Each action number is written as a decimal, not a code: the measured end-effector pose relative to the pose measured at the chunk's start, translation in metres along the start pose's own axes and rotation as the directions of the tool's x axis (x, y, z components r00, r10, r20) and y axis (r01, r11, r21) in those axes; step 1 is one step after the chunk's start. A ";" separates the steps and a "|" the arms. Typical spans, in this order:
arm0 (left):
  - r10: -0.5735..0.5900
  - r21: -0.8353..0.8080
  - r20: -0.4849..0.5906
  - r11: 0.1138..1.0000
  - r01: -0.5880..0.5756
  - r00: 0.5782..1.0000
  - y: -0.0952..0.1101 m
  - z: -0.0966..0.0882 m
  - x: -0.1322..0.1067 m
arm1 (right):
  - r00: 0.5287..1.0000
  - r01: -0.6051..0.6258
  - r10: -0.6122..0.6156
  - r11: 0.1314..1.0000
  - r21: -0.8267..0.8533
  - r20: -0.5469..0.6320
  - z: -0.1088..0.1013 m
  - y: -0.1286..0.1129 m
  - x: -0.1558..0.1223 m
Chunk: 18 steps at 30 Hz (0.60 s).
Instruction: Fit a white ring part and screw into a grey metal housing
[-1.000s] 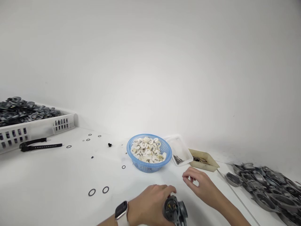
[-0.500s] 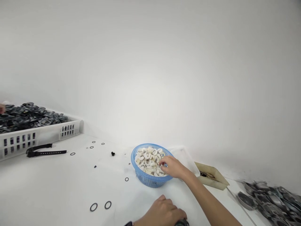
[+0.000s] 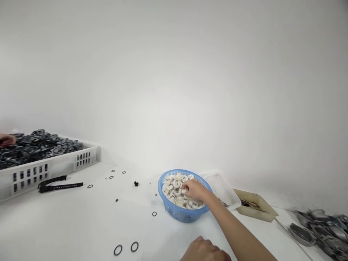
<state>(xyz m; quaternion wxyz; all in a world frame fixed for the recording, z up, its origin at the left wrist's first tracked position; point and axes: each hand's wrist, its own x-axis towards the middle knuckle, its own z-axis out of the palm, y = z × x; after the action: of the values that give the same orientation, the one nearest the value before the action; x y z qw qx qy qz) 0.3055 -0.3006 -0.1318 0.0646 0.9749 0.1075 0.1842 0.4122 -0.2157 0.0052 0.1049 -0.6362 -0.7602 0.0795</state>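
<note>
My right hand reaches into a blue plastic basket full of small white ring-shaped parts. Its fingers rest on the parts; whether they pinch one I cannot tell. My left hand lies at the bottom edge of the view, knuckles up, mostly cut off. The grey metal part it held earlier is out of sight below the frame.
Two black O-rings lie near the front, with smaller ones scattered further back. A white slotted crate of dark metal parts stands at left, another person's hand over it. A black strap, a white tray, a beige tray and grey castings lie around.
My right hand moved from in front of me into the blue basket and now sits deeper among the white parts. The view tilted up, so my left hand and its metal part dropped out.
</note>
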 end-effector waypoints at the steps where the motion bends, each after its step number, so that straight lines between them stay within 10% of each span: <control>1: -0.005 -0.018 0.019 1.000 0.005 1.000 0.001 -0.002 0.000 | 1.000 0.001 -0.001 1.000 0.025 -0.008 -0.006 0.001 -0.005; 11: -0.015 -0.201 0.067 0.979 0.028 0.998 0.008 -0.020 -0.009 | 0.998 0.051 -0.037 0.922 0.384 -0.043 -0.053 0.005 -0.110; 18: -0.238 -0.477 0.036 0.849 0.226 0.971 0.036 -0.063 -0.026 | 0.999 -0.046 0.052 0.846 0.531 0.005 -0.057 0.001 -0.202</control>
<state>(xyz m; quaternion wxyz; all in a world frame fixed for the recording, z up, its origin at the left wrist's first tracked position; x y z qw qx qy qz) 0.2650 -0.3359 -0.0771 0.3232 0.9062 0.1765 0.2079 0.4622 -0.4151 0.0479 0.2784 -0.6019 -0.6916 0.2860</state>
